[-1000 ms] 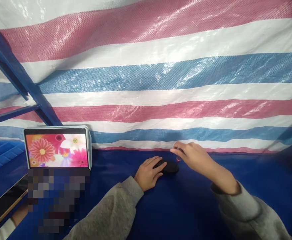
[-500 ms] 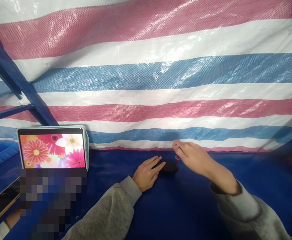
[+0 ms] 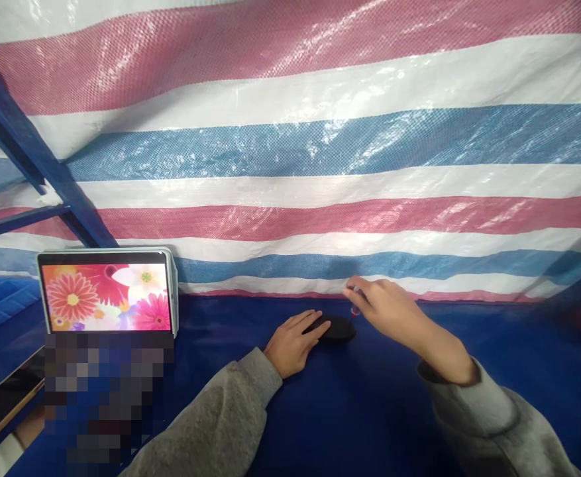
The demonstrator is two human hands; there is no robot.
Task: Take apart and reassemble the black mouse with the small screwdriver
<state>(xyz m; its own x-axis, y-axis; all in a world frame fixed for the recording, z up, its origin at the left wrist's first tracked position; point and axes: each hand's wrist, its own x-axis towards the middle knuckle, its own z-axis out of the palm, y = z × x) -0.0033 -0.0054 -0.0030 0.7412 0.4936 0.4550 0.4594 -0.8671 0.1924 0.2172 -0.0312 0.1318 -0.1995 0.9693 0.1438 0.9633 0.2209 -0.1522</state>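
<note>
A flat black oval object (image 3: 340,329) lies on the blue table surface. My left hand (image 3: 297,339) rests with its fingers spread over the left end of this object, pressing on it. Above its right end, my right hand (image 3: 377,303) is closed around a small, slim tool (image 3: 354,310) with a clear and red handle, like a screwdriver. The tool points down at the right edge of the black object; its tip is too small to make out.
A tablet (image 3: 106,295) showing flowers stands at the left. A phone (image 3: 6,397) is near the lower left, beside a blurred patch and part of another person's arm. Striped sheeting (image 3: 320,218) hangs behind the blue table (image 3: 350,411); a blue frame (image 3: 46,165) slants at the left.
The view has shifted very slightly. My right hand has turned a little with the tool, whose handle shows slightly more. My left hand remains on the black object.
</note>
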